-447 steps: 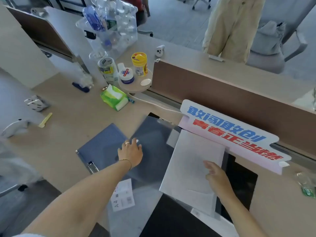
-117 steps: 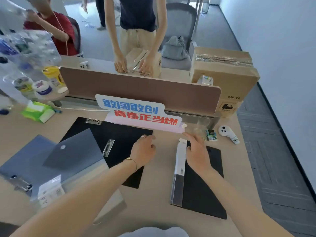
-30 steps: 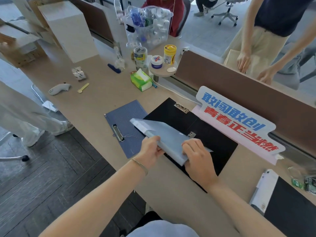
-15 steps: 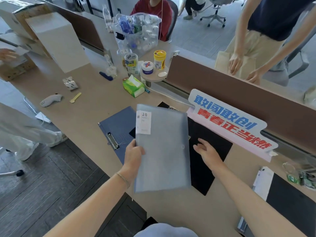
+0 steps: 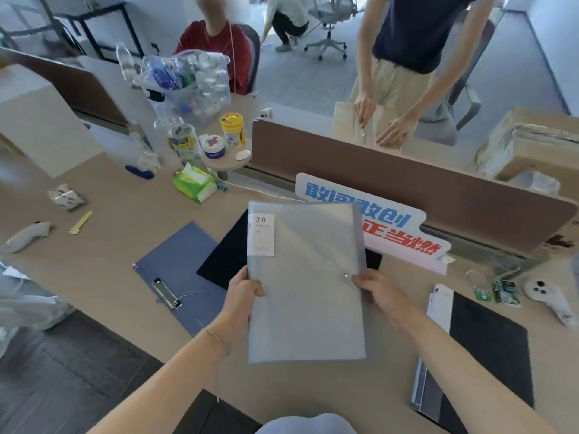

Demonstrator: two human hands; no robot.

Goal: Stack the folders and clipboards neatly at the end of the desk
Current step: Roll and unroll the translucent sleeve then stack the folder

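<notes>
I hold a translucent grey pocket folder (image 5: 307,286) up above the desk, its white "20 pockets" label at the top left. My left hand (image 5: 242,292) grips its left edge and my right hand (image 5: 377,292) grips its right edge beside the snap button. Under it a black clipboard (image 5: 225,255) lies flat on the desk, mostly hidden. A blue clipboard (image 5: 178,270) with a metal clip lies to the left, partly under the black one. At the right lies a black folder (image 5: 485,355) with a pale spine.
A printed sign (image 5: 391,227) leans on the brown divider (image 5: 407,180). A green tissue pack (image 5: 194,183), jars, a bag of bottles and two white controllers (image 5: 551,299) sit on the desk (image 5: 109,242). Another person's hands (image 5: 391,130) rest beyond the divider.
My right hand has come off the desk and taken the folder's right edge. The folder, held by the left hand alone before, is now held in both hands, a little further right.
</notes>
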